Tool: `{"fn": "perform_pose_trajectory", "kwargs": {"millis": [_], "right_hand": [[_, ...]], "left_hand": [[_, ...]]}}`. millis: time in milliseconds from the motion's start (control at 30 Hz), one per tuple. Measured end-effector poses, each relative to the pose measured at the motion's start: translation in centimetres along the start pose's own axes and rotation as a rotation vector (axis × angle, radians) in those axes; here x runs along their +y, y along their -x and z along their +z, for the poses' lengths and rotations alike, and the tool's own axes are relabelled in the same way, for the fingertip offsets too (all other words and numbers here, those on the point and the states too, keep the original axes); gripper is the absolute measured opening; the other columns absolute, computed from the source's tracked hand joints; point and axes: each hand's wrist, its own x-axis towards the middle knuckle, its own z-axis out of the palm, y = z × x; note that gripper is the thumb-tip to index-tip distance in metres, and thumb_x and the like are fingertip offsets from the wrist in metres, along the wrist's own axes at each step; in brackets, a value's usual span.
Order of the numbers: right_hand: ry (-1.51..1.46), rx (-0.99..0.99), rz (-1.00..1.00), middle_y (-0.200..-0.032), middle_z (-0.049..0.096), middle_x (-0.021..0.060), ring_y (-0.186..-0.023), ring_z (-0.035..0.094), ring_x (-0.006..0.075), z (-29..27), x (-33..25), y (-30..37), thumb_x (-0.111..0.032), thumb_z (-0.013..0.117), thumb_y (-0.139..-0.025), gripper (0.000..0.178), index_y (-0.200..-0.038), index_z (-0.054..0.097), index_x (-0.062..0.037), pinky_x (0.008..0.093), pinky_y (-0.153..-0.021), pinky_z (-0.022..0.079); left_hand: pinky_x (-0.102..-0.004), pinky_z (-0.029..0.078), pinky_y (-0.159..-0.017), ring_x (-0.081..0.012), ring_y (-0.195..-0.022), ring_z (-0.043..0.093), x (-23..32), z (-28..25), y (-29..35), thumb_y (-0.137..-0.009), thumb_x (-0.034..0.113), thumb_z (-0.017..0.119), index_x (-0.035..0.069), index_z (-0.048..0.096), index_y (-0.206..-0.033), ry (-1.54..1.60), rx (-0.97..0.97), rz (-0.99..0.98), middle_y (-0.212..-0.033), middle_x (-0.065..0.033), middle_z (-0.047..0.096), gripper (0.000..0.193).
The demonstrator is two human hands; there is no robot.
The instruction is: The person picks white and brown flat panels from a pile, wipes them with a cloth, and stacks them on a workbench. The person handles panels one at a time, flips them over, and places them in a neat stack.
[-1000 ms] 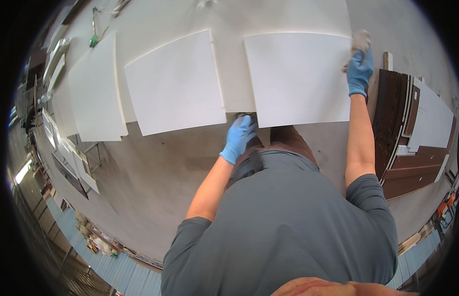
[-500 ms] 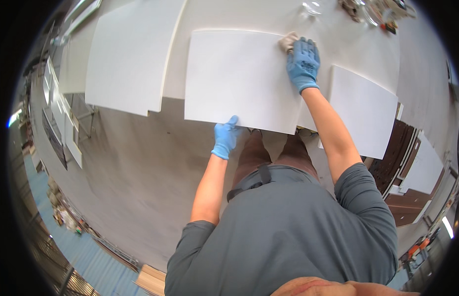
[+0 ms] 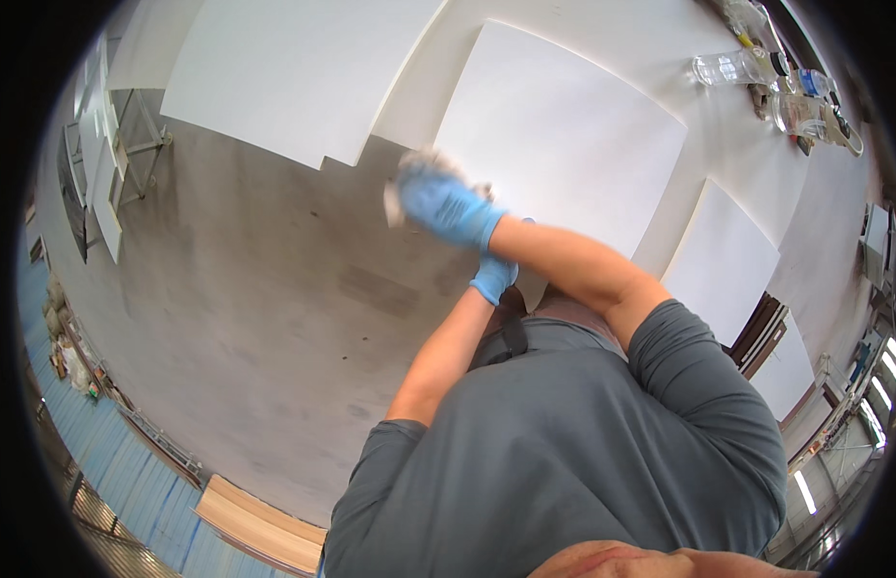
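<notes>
Both of my hands wear blue gloves. My right hand (image 3: 443,204), blurred by motion, is closed on a pale rag (image 3: 431,162) at the near left corner of a white panel (image 3: 564,125). Its forearm crosses above my left hand (image 3: 496,275), which is at the panel's near edge. A thumb tip shows over that edge, while the other left fingers are hidden behind the right forearm. The panel lies flat on a white table (image 3: 621,29), its near edge toward my body.
A larger white panel (image 3: 294,67) lies to the left, a smaller one (image 3: 723,255) to the right. A clear bottle (image 3: 732,67) and a clear jug (image 3: 804,118) lie at the far right. Metal stands (image 3: 140,144) with panels are at left; wood-coloured boards (image 3: 260,525) sit lower left.
My right hand has swept the rag from the panel's far right corner to its near left, crossing over my left arm. The view has turned, and the bottles now show more fully.
</notes>
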Motion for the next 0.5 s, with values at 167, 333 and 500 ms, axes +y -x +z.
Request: {"fn": "perform_pose_trajectory", "kwargs": {"millis": [167, 333, 500], "right_hand": [[-1.181, -0.581, 0.331, -0.126, 0.07, 0.0135, -0.12, 0.065, 0.03, -3.0, -5.0, -0.3, -0.03, 0.061, -0.101, 0.042, -0.134, 0.066, -0.0048, 0.0419, -0.109, 0.048], [-1.208, -0.17, 0.643, -0.126, 0.072, 0.0166, -0.115, 0.069, 0.032, -10.8, 1.0, -1.2, -0.035, 0.055, -0.105, 0.043, -0.137, 0.066, -0.0085, 0.0407, -0.1, 0.053], [-0.237, 0.36, 0.05, -0.094, 0.071, 0.0149, -0.092, 0.068, 0.0373, -9.5, 8.0, 0.5, -0.008, 0.068, -0.087, 0.024, -0.109, 0.06, -0.0069, 0.0464, -0.087, 0.054]], "left_hand": [[-0.0404, 0.054, -0.094, -0.0245, -0.098, 0.067, 0.3, -0.4, 0.3, -0.108, 0.03, 0.052, 0.005, 0.063, -0.127, 0.25, -0.058, -0.073, -0.111, -0.009, 0.069, 0.033], [-0.0501, 0.057, -0.099, -0.0292, -0.109, 0.068, 0.7, 0.1, 0.5, -0.103, 0.017, 0.059, 0.0, 0.062, -0.126, -0.136, -0.146, -0.037, -0.12, -0.0147, 0.069, 0.028], [-0.0537, 0.059, -0.095, -0.03, -0.111, 0.068, 0.4, -0.3, 0.1, -0.094, 0.006, 0.072, -0.003, 0.059, -0.131, -0.008, -0.238, -0.02, -0.124, -0.016, 0.067, 0.04]]}}
